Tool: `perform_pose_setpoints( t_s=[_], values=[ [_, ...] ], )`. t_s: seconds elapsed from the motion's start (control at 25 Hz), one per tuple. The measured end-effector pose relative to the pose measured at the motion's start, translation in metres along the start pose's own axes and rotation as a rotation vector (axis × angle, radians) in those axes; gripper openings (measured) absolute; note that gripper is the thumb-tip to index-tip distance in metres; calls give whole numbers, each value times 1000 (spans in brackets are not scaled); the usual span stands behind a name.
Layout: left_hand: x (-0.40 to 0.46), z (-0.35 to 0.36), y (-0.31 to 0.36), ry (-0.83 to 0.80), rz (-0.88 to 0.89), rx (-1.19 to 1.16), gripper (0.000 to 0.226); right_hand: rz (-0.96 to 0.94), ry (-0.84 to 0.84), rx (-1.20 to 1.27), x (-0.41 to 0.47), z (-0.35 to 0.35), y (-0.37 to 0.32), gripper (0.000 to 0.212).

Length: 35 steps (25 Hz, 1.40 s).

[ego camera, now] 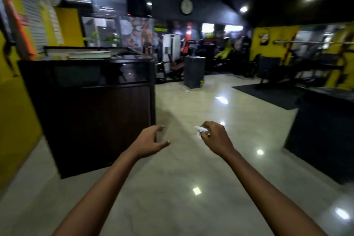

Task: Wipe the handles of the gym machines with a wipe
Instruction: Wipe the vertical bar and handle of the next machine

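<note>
Your right hand (214,136) has its fingers (206,133) curled tight round a crumpled white wipe (201,132), a corner of it poking out toward the left, while your left hand (151,142) hangs loose beside it, fingers half-spread, thumb out, holding nothing. Both arms reach out over the glossy floor (172,188), with the dark reception bench (95,111) just off your left hand. No handle is within reach: the gym machines (172,57) stand well ahead at the far end of the room, more equipment to the far right, all blurred. Judging by that, you're on the approach, so walk in, shake the wipe open for a bigger face, and steady each handle with your free left hand.
</note>
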<state>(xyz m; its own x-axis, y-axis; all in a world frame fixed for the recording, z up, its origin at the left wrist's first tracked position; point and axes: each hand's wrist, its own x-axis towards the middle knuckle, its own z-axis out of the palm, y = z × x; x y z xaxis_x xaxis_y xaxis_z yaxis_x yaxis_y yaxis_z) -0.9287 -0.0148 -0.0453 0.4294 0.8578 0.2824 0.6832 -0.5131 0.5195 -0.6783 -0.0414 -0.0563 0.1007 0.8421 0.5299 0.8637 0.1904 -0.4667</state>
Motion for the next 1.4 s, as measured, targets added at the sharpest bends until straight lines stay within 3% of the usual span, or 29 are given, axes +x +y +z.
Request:
perform_pose_setpoints(
  t_s=[0.2,0.36,0.56,0.72,1.04,1.4],
  values=[
    [59,79,81,-124,130,-117,88,183,52,-107,-28,-83,96,10],
    [103,139,152,-221,286,-168,67,352,157,-191,-60,-147,151,9],
    [141,216,251,-410,503,-281,67,518,315,-288,-110,-221,207,22],
    [157,264,324,-532,696,-333,65,667,451,-378,-150,-266,225,16],
    [134,331,468,-791,1088,-441,65,971,696,-628,-264,-347,209,37],
    [-41,377,618,-1094,1508,-597,65,1345,918,-1009,-440,-409,108,36]
  ],
)
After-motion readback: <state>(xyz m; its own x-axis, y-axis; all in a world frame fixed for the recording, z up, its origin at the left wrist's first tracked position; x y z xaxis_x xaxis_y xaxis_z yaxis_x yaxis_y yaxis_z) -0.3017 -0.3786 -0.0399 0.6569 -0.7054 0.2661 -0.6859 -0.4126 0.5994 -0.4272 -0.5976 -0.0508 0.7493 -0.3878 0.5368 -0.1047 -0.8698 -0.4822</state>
